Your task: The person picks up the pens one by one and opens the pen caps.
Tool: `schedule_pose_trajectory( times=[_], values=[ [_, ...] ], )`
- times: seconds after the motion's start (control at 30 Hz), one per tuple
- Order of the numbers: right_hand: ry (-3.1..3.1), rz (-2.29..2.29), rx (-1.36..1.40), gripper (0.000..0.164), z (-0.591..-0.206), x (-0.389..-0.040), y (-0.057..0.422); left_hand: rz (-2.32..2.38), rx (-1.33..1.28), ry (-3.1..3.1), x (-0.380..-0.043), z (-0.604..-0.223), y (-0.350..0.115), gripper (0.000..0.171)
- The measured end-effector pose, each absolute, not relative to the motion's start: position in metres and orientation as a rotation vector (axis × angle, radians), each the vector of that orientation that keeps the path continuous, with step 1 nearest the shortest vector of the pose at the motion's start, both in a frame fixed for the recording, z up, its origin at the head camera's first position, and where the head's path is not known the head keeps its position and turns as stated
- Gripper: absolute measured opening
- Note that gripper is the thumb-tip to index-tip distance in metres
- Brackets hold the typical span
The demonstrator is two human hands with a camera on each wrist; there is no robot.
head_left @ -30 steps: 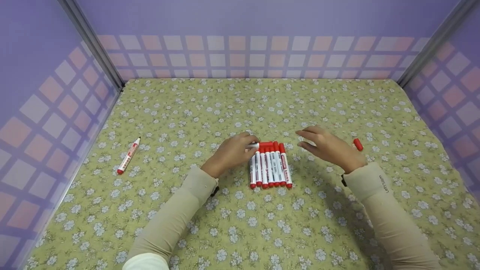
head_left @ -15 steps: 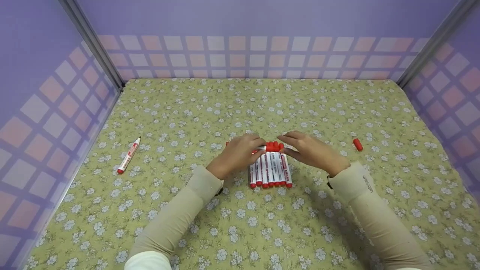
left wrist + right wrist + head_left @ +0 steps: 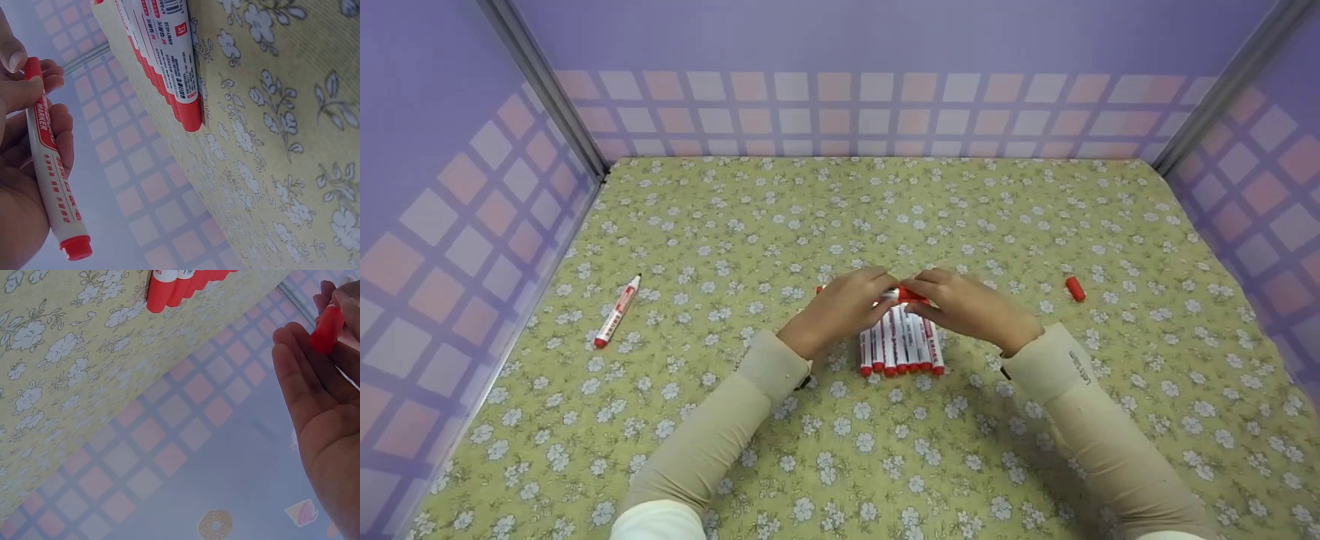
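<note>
My left hand [image 3: 844, 304] grips a white whiteboard marker with red lettering [image 3: 53, 163], its thumb pressed along the barrel near the red cap [image 3: 34, 68]. Meeting it from the other side, my right hand [image 3: 967, 307] pinches that cap; in the right wrist view the cap [image 3: 327, 331] shows between fingers and thumb. The cap appears to sit on the barrel, though fingers partly hide the joint. Below both hands lies a side-by-side row of several red-capped whiteboard markers [image 3: 898, 345], the hands covering part of their cap ends.
An uncapped marker [image 3: 619, 311] lies at the left, its tip pointing away. A loose red cap [image 3: 1075, 289] lies at the right. The flowered tablecloth [image 3: 840, 465] is bounded by purple walls [image 3: 885, 37] at the back and sides.
My right hand has come leftward from beside the row to take hold of the cap. My left hand has shifted slightly right with the marker still in its grip.
</note>
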State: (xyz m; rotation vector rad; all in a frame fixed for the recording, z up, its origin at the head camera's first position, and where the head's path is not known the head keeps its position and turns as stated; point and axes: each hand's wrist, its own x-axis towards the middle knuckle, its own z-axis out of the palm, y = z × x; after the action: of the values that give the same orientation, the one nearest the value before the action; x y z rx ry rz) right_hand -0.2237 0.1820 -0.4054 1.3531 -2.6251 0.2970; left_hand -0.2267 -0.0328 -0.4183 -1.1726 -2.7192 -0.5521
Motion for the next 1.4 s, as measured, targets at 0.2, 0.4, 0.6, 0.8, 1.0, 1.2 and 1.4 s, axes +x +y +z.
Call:
schedule_pose_trajectory(
  times=[0.2,0.4,0.6,0.8,1.0,1.2,1.4],
  values=[
    [-2.672,0.272,1.336,0.026,-0.406,-0.222,0.176,-0.514,-1.195,-2.683,-0.227,-0.420,-0.031,0.026],
    [-2.638,0.190,1.320,0.018,-0.408,-0.221,0.171,-0.458,-1.248,-2.623,-0.226,-0.422,-0.029,0.025],
    [-2.585,0.129,1.325,0.011,-0.409,-0.220,0.168,-0.481,-1.286,-2.608,-0.227,-0.423,-0.028,0.022],
    [-2.563,0.139,1.335,0.009,-0.409,-0.220,0.168,-0.489,-1.303,-2.600,-0.227,-0.423,-0.029,0.022],
    [-2.507,0.153,1.351,0.009,-0.411,-0.221,0.170,-0.454,-1.305,-2.589,-0.226,-0.422,-0.031,0.025],
    [-2.495,0.142,1.340,0.009,-0.414,-0.221,0.169,-0.460,-1.309,-2.591,-0.226,-0.422,-0.032,0.021],
    [-2.494,0.167,1.326,0.009,-0.417,-0.220,0.170,-0.531,-1.321,-2.617,-0.226,-0.422,-0.033,0.018]
  ],
)
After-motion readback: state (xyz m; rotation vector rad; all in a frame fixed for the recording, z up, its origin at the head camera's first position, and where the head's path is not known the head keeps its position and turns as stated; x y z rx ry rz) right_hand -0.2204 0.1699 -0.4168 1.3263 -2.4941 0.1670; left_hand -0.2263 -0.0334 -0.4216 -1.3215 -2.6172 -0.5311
